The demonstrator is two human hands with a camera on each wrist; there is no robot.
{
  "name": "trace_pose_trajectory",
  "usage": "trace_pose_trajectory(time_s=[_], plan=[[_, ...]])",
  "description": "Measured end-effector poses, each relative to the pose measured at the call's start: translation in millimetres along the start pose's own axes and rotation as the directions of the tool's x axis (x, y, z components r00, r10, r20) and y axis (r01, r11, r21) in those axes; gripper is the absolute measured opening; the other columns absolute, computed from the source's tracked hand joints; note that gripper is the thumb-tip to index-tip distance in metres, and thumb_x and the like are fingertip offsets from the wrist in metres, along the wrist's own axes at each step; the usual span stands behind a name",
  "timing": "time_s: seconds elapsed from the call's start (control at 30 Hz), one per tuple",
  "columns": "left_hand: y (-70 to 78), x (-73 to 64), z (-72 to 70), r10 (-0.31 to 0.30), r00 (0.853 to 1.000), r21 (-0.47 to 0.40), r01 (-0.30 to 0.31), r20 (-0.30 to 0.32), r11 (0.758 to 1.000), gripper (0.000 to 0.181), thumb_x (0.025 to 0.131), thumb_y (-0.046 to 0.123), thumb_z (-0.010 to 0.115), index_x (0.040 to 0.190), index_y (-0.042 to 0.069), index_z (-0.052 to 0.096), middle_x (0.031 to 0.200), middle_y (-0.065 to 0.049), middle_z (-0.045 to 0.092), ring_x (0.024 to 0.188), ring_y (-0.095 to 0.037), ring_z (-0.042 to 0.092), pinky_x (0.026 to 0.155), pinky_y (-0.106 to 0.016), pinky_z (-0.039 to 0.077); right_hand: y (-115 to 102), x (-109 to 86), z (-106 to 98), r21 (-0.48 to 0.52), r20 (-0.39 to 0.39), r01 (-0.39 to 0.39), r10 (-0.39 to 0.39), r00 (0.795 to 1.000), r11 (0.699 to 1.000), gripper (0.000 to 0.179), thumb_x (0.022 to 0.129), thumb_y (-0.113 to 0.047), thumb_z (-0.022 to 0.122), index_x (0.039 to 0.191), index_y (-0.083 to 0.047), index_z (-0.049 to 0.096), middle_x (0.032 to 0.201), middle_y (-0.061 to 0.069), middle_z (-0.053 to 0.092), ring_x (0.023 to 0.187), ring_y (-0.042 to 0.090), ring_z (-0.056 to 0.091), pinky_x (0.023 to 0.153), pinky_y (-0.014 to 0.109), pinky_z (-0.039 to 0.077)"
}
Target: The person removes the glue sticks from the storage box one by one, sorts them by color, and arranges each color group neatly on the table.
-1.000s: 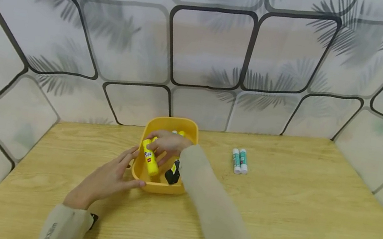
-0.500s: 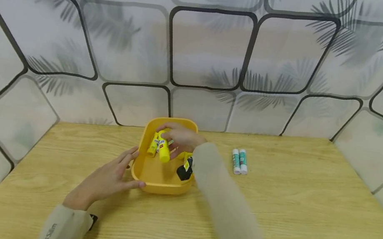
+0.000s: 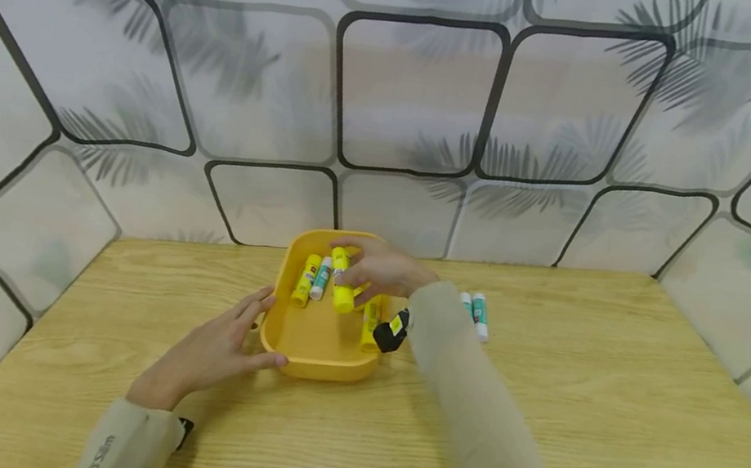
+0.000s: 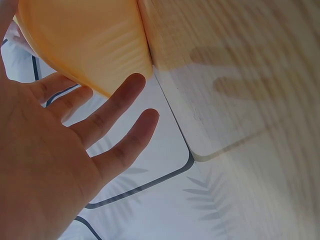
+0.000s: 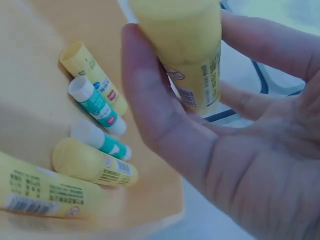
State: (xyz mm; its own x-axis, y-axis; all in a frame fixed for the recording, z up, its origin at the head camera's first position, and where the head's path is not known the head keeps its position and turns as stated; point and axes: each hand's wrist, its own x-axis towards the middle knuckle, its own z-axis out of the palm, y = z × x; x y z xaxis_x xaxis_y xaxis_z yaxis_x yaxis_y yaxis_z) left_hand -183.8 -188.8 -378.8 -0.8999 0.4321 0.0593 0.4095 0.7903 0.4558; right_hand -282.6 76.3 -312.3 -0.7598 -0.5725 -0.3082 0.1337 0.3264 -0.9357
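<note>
My right hand pinches a yellow glue stick between thumb and fingers, above the yellow tray. The right wrist view shows this held glue stick close up, apart from those below. In the tray lie another yellow glue stick and a small white-and-green glue stick at the left. A yellow glue stick lies along the right wall. My left hand touches the tray's left side and front corner, its fingers spread and loosely bent, as the left wrist view shows.
Two white-and-green glue sticks lie on the wooden table to the right, one partly hidden by my right sleeve. A patterned wall covering rises right behind the tray.
My right hand has moved rightward inside the tray area with the yellow glue stick, uncovering the glue sticks at the left. My left hand stays at the tray's side.
</note>
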Motion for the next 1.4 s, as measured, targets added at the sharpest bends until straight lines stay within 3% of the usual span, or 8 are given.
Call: trace_pose_trajectory(time_s=[0.2,0.4,0.6,0.87,1.4], plan=[[-0.1,0.7,-0.2,0.002,1.0,0.004,-0.002,0.003,1.0,0.093,0.094,0.058,0.065,0.157,0.0,0.031,0.166,-0.017,0.021,0.13,-0.043,0.052,0.104,-0.065,0.041,2.9,-9.3,-3.4,-0.05,-0.069,0.028,-0.031,0.997,0.998,0.069,0.096,-0.005,0.066,0.157,-0.006,0.033,0.142,0.026,0.042,0.104,0.032,0.063,0.082,0.041,0.06],[-0.8,0.2,-0.4,-0.002,1.0,0.004,0.002,0.004,1.0,0.093,0.094,0.058,0.065,0.158,0.0,0.031,0.167,-0.016,0.02,0.137,-0.044,0.044,0.105,-0.064,0.04,9.6,-17.8,-6.6,-0.042,-0.091,0.039,-0.042,0.995,0.998,0.07,0.094,-0.004,0.066,0.156,-0.005,0.033,0.142,0.026,0.042,0.1,0.029,0.063,0.081,0.039,0.059],[-0.8,0.3,-1.5,-0.001,1.0,0.0,0.001,-0.002,1.0,0.095,0.093,0.06,0.066,0.157,-0.001,0.031,0.166,-0.017,0.02,0.136,-0.044,0.045,0.106,-0.064,0.04,12.5,-29.1,-12.8,-0.052,-0.126,0.046,-0.052,0.991,0.998,0.071,0.092,-0.009,0.068,0.155,-0.007,0.035,0.149,0.025,0.035,0.113,0.035,0.056,0.082,0.04,0.058],[-1.2,0.3,-1.2,0.004,1.0,-0.006,-0.004,-0.001,1.0,0.096,0.092,0.06,0.066,0.157,-0.002,0.032,0.166,-0.017,0.021,0.138,-0.045,0.042,0.106,-0.064,0.039,18.2,-40.5,-17.3,-0.048,-0.15,0.082,-0.088,0.985,0.995,0.071,0.09,-0.007,0.068,0.155,-0.009,0.037,0.149,0.023,0.035,0.114,0.035,0.057,0.08,0.042,0.059],[0.3,-0.1,-2.6,0.007,1.0,0.002,-0.007,0.002,1.0,0.096,0.093,0.06,0.065,0.156,-0.002,0.032,0.166,-0.018,0.021,0.14,-0.045,0.04,0.107,-0.064,0.038,32.5,-62.6,-26.1,-0.053,-0.2,0.063,-0.072,0.977,0.997,0.074,0.092,-0.005,0.068,0.157,-0.005,0.032,0.15,0.025,0.034,0.113,0.035,0.058,0.081,0.041,0.059]])
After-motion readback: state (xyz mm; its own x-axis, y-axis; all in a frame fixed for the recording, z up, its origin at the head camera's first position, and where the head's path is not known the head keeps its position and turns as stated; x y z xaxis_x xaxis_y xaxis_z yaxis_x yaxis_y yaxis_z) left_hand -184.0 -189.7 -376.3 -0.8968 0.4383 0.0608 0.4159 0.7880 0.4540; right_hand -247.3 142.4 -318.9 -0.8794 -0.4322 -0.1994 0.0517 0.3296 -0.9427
